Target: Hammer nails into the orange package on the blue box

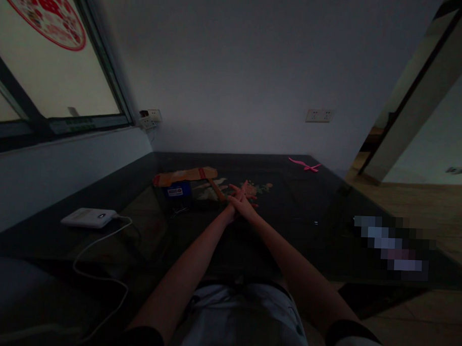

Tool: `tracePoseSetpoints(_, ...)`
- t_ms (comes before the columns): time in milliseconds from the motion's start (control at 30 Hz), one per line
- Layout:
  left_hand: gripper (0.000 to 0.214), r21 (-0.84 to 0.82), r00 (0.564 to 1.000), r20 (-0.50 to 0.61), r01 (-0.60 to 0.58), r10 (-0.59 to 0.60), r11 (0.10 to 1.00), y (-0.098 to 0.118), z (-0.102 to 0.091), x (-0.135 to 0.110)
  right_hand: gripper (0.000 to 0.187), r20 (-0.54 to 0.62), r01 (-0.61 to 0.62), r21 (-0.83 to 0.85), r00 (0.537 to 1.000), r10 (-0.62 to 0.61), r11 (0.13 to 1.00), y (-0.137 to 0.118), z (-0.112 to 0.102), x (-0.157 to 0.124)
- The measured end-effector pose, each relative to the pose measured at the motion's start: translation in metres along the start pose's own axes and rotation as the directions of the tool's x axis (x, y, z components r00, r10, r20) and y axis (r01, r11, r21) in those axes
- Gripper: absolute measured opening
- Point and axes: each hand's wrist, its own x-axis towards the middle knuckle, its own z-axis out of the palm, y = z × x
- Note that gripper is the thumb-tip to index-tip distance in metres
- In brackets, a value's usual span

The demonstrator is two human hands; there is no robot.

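Over the dark table (282,235), my two hands are crossed, the right lying on top of the left. My right hand (244,206) has its fingers stretched out and spread toward the upper left. My left hand (231,210) is partly hidden under it, its fingertips spread out on the right side. Neither hand shows anything held. Just left of them lies a thin brown stick (216,189). Farther left, a long orange-brown piece with red bands (185,176) rests on or against a blue box (177,190). Several thin, pin-like pieces (179,210) lie in front of the box.
A white power bank (89,217) with a white cable (100,235) sits at the left, the cable hanging over the front edge. A pink ribbon (307,166) lies at the back right. A blurred-out object (389,245) is near the right edge. A wall stands behind the table.
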Motion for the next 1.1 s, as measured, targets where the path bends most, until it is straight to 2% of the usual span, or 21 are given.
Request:
tracePoseSetpoints(233, 0.056, 0.029, 0.998, -0.05, -0.038, 0.039, 0.999, 0.008, 0.005, 0.0, 0.038, -0.079, 0.075, -0.013, 0.994, -0.075, 0.997, -0.01, -0.002, -0.002)
tracePoseSetpoints(400, 0.049, 0.094, 0.977, -0.097, -0.181, 0.19, 0.979, 0.025, 0.004, 0.0, 0.04, -0.099, 0.189, -0.022, 0.977, -0.19, 0.982, -0.024, -0.002, -0.003)
tracePoseSetpoints(500, 0.048, 0.163, 0.945, -0.148, -0.269, 0.293, 0.949, 0.042, -0.008, -0.005, 0.041, -0.112, 0.228, -0.049, 0.966, -0.232, 0.972, -0.027, -0.002, -0.005)
tracePoseSetpoints(567, 0.047, 0.289, 0.903, -0.194, -0.32, 0.383, 0.902, 0.059, -0.026, -0.009, 0.041, -0.125, 0.216, -0.08, 0.966, -0.225, 0.973, -0.022, -0.002, -0.005)
tracePoseSetpoints(633, 0.046, 0.531, 0.827, -0.211, -0.351, 0.521, 0.771, 0.083, -0.053, -0.011, 0.038, -0.137, 0.174, -0.122, 0.972, -0.191, 0.977, -0.015, -0.002, -0.004)
tracePoseSetpoints(667, 0.045, 0.698, 0.779, -0.184, -0.326, 0.6, 0.638, 0.098, -0.069, -0.011, 0.036, -0.139, 0.146, -0.146, 0.976, -0.167, 0.978, -0.01, -0.002, -0.003)
tracePoseSetpoints(700, 0.044, 0.86, 0.741, -0.14, -0.238, 0.656, 0.452, 0.115, -0.087, -0.011, 0.035, -0.136, 0.117, -0.172, 0.981, -0.141, 0.978, -0.005, -0.002, -0.002)
tracePoseSetpoints(800, 0.036, 0.955, 0.712, -0.132, -0.094, 0.69, 0.28, 0.164, -0.142, -0.011, 0.032, -0.105, 0.048, -0.257, 0.991, -0.078, 0.965, 0.006, 0.0, -0.002)
tracePoseSetpoints(867, 0.032, 0.985, 0.732, -0.133, 0.021, 0.668, 0.173, 0.186, -0.175, -0.014, 0.032, -0.066, 0.033, -0.319, 0.996, -0.057, 0.947, 0.012, 0.002, -0.003)
tracePoseSetpoints(933, 0.032, 0.991, 0.788, -0.136, 0.119, 0.601, 0.067, 0.197, -0.203, -0.018, 0.031, -0.014, 0.041, -0.378, 0.999, -0.05, 0.925, 0.015, 0.004, -0.005)
tracePoseSetpoints(1033, 0.04, 0.971, 0.862, -0.156, 0.224, 0.483, -0.086, 0.197, -0.232, -0.023, 0.031, 0.067, 0.073, -0.456, 0.997, -0.047, 0.887, 0.016, 0.008, -0.008)
tracePoseSetpoints(1100, 0.047, 0.945, 0.889, -0.188, 0.279, 0.417, -0.168, 0.193, -0.245, -0.023, 0.031, 0.112, 0.091, -0.506, 0.993, -0.039, 0.858, 0.015, 0.01, -0.009)
